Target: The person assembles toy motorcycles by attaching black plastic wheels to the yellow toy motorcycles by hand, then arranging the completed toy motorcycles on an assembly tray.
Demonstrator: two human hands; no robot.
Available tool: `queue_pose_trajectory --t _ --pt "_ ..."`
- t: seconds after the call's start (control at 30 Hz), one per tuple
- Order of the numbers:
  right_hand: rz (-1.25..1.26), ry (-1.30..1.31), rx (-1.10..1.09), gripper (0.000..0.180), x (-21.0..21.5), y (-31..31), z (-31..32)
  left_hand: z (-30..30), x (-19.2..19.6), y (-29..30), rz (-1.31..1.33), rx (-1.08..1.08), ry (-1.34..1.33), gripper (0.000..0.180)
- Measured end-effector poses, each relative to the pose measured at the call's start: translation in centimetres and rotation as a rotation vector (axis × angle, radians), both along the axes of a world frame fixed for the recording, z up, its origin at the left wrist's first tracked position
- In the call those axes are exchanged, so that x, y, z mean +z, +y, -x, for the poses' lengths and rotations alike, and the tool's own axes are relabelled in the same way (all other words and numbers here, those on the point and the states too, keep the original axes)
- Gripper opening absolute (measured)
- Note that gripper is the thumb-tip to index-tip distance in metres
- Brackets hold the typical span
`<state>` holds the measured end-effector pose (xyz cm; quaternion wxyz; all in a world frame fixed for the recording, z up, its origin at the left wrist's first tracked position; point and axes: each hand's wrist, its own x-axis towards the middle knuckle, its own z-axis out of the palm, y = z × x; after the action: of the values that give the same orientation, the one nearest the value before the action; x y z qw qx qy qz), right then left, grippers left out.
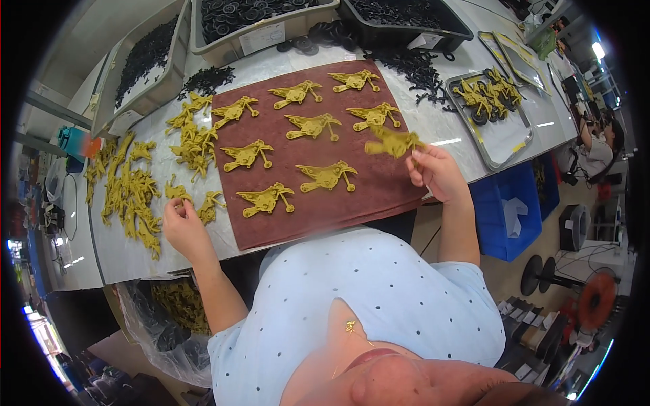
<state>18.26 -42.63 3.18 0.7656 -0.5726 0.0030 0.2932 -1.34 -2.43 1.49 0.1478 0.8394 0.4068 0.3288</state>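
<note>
Several olive-yellow moulded plastic parts (312,126), each with a pointed end and a small leg, lie in rows on a dark red cloth (284,227). At the cloth's right edge, my right hand (439,172) pinches another yellow part (391,142), raised a little over the cloth and smeared by motion. My left hand (184,229) is left of the cloth, its fingertips closed on a yellow part (177,192) at the edge of a loose heap. More yellow parts (132,189) are piled farther left on the white table.
Grey bins of black pieces (147,57) and black wheels (244,12) stand at the back, beside a black bin (406,20). Loose black pieces (413,71) lie near it. A metal tray (497,152) at right holds yellow parts with black wheels. Below it is a blue crate (501,227).
</note>
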Motion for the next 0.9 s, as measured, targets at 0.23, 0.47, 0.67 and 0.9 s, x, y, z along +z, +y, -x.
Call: queue_pose_trajectory --t 0.23,0.47,0.67,0.9 --pt "0.510 0.016 0.204 0.026 -1.9 -0.4 -1.2 -2.9 -0.6 -2.3 -0.361 -0.089 0.149 0.028" --pt "0.416 -0.123 0.312 0.031 -0.9 0.4 -0.7 -8.4 2.6 -12.6 -0.180 -1.125 0.159 0.046" --pt "1.117 -0.754 0.111 0.032 -3.1 1.2 1.4 -9.6 1.3 -14.1 -0.298 -1.270 0.267 0.053" --pt "1.223 -0.819 0.079 0.034 -2.3 0.9 1.4 -9.6 2.2 -14.7 -0.188 -1.254 0.422 0.057"
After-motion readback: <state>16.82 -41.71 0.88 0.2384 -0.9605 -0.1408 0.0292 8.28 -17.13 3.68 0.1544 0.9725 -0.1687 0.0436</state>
